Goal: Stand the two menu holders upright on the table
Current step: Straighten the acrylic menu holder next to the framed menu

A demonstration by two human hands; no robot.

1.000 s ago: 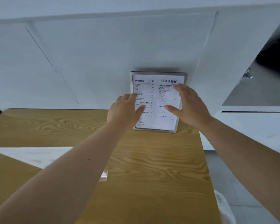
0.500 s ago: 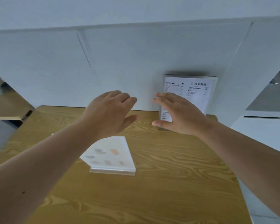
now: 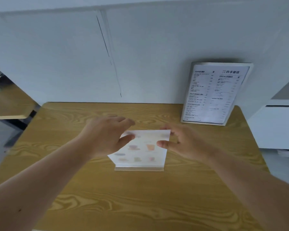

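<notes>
A small clear menu holder point(image 3: 141, 152) with a pale drinks card lies tilted back on the wooden table point(image 3: 140, 205), its base strip toward me. My left hand point(image 3: 105, 135) has its thumb on the card's top left corner and its fingers over the far edge. At the top right corner, my right hand point(image 3: 182, 142) pinches the holder the same way, thumb in front. A larger framed menu holder point(image 3: 213, 94) stands upright at the table's back right, leaning on the wall. The image is blurred.
A white panelled wall point(image 3: 140, 55) runs right behind the table. A second wooden table point(image 3: 8, 104) with a blurred bottle sits at the left. A white counter point(image 3: 280, 127) flanks the right edge.
Both hands have left the large upright holder and dropped onto the small holder in the middle of the table. My view has swung left and down.
</notes>
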